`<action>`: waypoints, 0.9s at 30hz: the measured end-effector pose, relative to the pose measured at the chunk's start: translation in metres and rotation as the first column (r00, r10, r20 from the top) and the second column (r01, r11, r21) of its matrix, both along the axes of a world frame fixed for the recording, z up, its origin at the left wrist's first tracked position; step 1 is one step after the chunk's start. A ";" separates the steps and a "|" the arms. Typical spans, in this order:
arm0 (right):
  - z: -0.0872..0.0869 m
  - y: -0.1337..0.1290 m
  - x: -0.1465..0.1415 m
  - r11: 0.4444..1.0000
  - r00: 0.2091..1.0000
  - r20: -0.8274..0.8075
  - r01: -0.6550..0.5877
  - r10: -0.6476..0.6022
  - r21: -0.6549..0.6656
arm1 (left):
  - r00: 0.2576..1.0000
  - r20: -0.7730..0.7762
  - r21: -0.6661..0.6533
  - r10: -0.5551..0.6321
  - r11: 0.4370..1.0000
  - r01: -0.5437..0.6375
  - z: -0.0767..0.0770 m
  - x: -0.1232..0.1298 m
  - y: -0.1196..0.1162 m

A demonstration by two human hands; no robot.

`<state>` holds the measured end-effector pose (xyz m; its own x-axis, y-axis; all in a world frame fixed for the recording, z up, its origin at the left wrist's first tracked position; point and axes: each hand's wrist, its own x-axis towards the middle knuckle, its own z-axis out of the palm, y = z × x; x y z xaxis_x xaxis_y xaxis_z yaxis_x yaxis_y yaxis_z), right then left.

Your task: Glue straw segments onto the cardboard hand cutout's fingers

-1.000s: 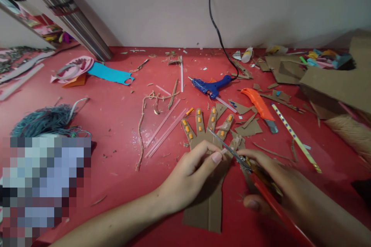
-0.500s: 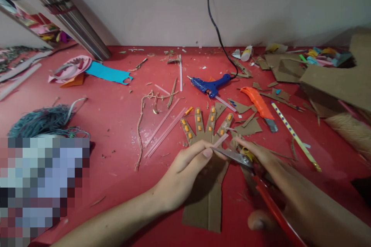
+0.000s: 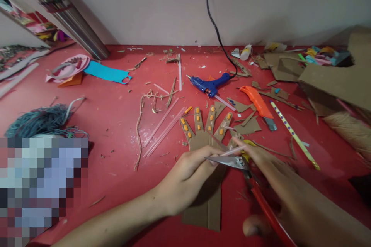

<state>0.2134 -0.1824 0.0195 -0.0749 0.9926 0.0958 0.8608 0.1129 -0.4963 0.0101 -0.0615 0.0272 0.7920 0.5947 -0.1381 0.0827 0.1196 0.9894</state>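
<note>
My left hand (image 3: 194, 173) is closed, its thumb and forefinger pinching a short clear stick (image 3: 233, 150) that looks like a glue stick. My right hand (image 3: 275, 177) grips red-handled snips (image 3: 271, 206) with pointed metal blades; their tip reaches my left fingertips, just below the clear stick. My right forefinger is stretched out near the stick's right end. Beneath both hands lies a hand-shaped cardboard cutout (image 3: 201, 220). Small orange tube pieces (image 3: 198, 127) sit in rows on its fingers. My left hand hides its palm.
Beyond the cutout lie a blue glue gun (image 3: 210, 85), an orange box cutter (image 3: 256, 102) and a yellow pencil (image 3: 294, 135). Clear sticks (image 3: 165, 133) and twine (image 3: 140, 131) are on the left. Cardboard sheets (image 3: 333, 81) stand right; a steel flask (image 3: 69, 19) leans at the back left.
The clear stick has swung from pointing up and away to lying nearly level toward my right fingers. The snips' blades have shifted slightly left and down.
</note>
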 end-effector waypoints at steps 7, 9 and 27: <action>0.005 0.001 0.002 0.999 1.000 -0.004 -0.015 0.015 -0.040 | 1.000 0.005 0.022 0.000 1.000 0.000 -0.001 0.001 -0.003; 0.011 0.004 0.004 0.995 1.000 -0.006 -0.013 0.012 -0.103 | 1.000 0.013 0.031 -0.005 1.000 0.005 -0.001 0.001 -0.003; 0.027 0.013 0.000 0.984 0.999 -0.040 -0.012 0.005 -0.179 | 0.998 0.065 0.038 0.008 0.999 -0.011 0.000 0.005 -0.005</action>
